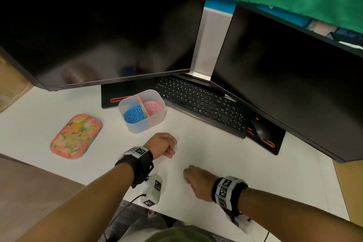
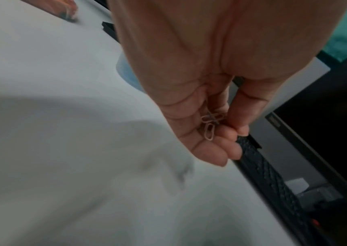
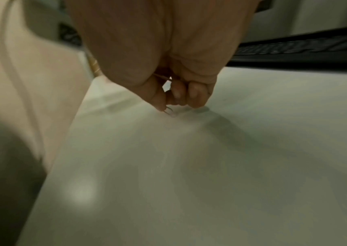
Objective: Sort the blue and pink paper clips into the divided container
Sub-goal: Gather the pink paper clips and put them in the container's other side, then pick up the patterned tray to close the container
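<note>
A clear divided container (image 1: 157, 122) stands on the white desk, with blue paper clips (image 1: 134, 116) in its left half and pink paper clips (image 1: 153, 107) in its right half. Just in front of it my left hand (image 1: 170, 149) hovers with fingers curled. In the left wrist view a few pale pink clips (image 2: 209, 124) lie in the curled fingers of my left hand (image 2: 220, 133). Nearer to me, my right hand (image 1: 187, 175) is down on the desk. The right wrist view shows my right hand (image 3: 168, 103) pinching a thin clip (image 3: 170, 111) against the desk; its colour is unclear.
A flowery orange tray (image 1: 75, 136) lies left of the container. A black keyboard (image 1: 202, 104) and mouse (image 1: 260, 129) sit behind and to the right, under two dark monitors (image 1: 102, 31). The desk's front edge (image 1: 176, 214) runs close below my wrists.
</note>
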A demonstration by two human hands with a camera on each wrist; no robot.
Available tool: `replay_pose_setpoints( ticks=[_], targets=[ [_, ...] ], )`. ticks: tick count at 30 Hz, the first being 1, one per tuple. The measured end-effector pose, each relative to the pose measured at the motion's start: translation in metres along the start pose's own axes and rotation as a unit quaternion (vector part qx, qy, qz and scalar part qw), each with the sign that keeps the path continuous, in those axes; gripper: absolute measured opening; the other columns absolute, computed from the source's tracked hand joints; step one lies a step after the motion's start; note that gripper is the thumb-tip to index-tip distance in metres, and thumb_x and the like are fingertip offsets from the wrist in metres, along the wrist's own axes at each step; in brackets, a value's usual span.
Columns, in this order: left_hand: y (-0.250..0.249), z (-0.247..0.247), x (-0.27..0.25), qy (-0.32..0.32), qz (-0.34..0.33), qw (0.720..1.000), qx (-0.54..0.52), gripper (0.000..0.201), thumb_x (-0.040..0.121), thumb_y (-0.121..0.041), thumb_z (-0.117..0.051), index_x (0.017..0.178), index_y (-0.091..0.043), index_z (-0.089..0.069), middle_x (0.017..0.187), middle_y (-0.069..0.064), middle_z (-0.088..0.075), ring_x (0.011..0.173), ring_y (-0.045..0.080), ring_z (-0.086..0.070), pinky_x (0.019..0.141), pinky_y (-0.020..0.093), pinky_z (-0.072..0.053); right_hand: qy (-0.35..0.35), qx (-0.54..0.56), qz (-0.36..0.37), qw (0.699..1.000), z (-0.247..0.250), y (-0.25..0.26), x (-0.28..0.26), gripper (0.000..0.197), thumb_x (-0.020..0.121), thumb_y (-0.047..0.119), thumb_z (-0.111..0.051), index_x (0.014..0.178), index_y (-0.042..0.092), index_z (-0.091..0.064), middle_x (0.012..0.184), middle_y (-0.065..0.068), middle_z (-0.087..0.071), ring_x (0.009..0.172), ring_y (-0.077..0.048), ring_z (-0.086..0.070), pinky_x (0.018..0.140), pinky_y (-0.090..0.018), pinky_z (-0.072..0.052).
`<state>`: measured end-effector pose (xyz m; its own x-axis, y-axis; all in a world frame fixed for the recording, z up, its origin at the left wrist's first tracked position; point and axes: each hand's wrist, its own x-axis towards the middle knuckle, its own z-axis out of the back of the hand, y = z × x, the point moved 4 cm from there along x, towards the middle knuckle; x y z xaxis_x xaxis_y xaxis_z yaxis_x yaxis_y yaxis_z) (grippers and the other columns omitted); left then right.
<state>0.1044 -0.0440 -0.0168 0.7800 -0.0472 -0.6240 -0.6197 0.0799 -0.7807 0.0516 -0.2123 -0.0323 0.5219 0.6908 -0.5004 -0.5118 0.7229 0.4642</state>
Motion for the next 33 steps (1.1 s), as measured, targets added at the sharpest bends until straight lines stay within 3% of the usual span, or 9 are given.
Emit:
replay_pose_setpoints(
  ticks=[5,9,13,15,19,22,25,29,33],
  targets=[
    [-0.04,0.023,0.002,-0.069,-0.04,0.992,-0.1,0.017,0.093,0.002,-0.044,0.087,-0.005,-0.058,0.067,0.009,-0.054,0.057,0.02,-0.053,0.052,0.026,-0.053,-0.151,0.151,-0.071,0.974,0.083,0.014,0.053,0.029,0.088,0.003,-0.043,0.069,0.025,-0.038,0.086,-0.004,-0.05,0.078,-0.019,-0.046,0.069,-0.024,-0.034],
    [-0.071,0.051,0.013,-0.157,-0.034,0.972,-0.172,0.014,0.092,-0.005,-0.048,0.084,-0.003,-0.06,0.069,0.012,-0.057,0.053,0.019,-0.054,0.05,0.026,-0.053,-0.189,0.204,-0.074,0.958,0.155,0.038,0.096,0.036,0.086,0.002,-0.049,0.061,0.026,-0.04,0.071,0.007,-0.048,0.071,-0.015,-0.047,0.06,-0.018,-0.035],
    [-0.091,0.072,0.026,-0.196,-0.018,0.963,-0.182,0.024,0.09,-0.006,-0.045,0.074,-0.005,-0.062,0.083,0.021,-0.063,0.07,0.029,-0.059,0.084,0.045,-0.056,-0.194,0.217,-0.11,0.95,0.191,0.049,0.136,0.033,0.081,0.0,-0.053,0.056,0.021,-0.045,0.07,0.001,-0.052,0.078,-0.022,-0.051,0.068,-0.027,-0.04],
    [-0.094,0.078,0.03,-0.201,-0.009,0.964,-0.174,0.021,0.088,-0.008,-0.048,0.071,-0.008,-0.061,0.086,0.021,-0.065,0.077,0.031,-0.063,0.086,0.045,-0.055,-0.2,0.2,-0.132,0.95,0.195,0.049,0.151,0.025,0.08,0.003,-0.055,0.062,0.02,-0.049,0.083,-0.005,-0.06,0.085,-0.026,-0.056,0.072,-0.028,-0.044],
    [-0.099,0.088,0.033,-0.221,-0.03,0.961,-0.164,0.018,0.094,-0.016,-0.049,0.087,-0.007,-0.062,0.097,0.015,-0.059,0.065,0.02,-0.056,0.058,0.027,-0.047,-0.216,0.199,-0.16,0.942,0.196,0.049,0.166,0.015,0.084,0.007,-0.057,0.086,0.022,-0.06,0.109,-0.007,-0.065,0.102,-0.026,-0.062,0.086,-0.028,-0.049],
    [-0.104,0.094,0.034,-0.231,-0.048,0.959,-0.155,0.032,0.093,-0.019,-0.049,0.115,0.0,-0.063,0.123,0.024,-0.06,0.1,0.036,-0.062,0.078,0.031,-0.049,-0.218,0.195,-0.158,0.943,0.194,0.048,0.168,0.017,0.086,0.007,-0.056,0.094,0.018,-0.064,0.111,-0.005,-0.065,0.104,-0.025,-0.062,0.089,-0.029,-0.05],
    [-0.101,0.104,0.032,-0.226,-0.068,0.961,-0.146,0.023,0.087,-0.011,-0.05,0.091,-0.023,-0.069,0.116,0.019,-0.066,0.107,0.035,-0.062,0.096,0.043,-0.051,-0.232,0.194,-0.144,0.942,0.196,0.048,0.165,0.022,0.085,0.005,-0.054,0.1,0.017,-0.064,0.109,-0.004,-0.065,0.102,-0.022,-0.062,0.082,-0.024,-0.048],
    [-0.087,0.149,0.001,-0.341,-0.157,0.927,-0.005,0.013,0.083,-0.024,-0.058,0.087,-0.026,-0.07,0.1,0.003,-0.072,0.098,0.025,-0.066,0.092,0.037,-0.052,-0.269,0.216,-0.127,0.93,0.201,0.041,0.155,0.024,0.083,0.001,-0.053,0.099,0.014,-0.064,0.106,-0.007,-0.067,0.101,-0.023,-0.061,0.089,-0.029,-0.05],
    [-0.027,0.211,-0.03,-0.457,-0.046,0.864,0.209,0.038,0.08,-0.021,-0.063,0.118,-0.019,-0.057,0.124,0.015,-0.053,0.114,0.036,-0.052,0.1,0.04,-0.042,-0.261,0.205,-0.15,0.932,0.193,0.027,0.146,0.022,0.086,0.009,-0.056,0.106,0.015,-0.062,0.109,-0.007,-0.065,0.103,-0.024,-0.061,0.089,-0.03,-0.05]
  ],
)
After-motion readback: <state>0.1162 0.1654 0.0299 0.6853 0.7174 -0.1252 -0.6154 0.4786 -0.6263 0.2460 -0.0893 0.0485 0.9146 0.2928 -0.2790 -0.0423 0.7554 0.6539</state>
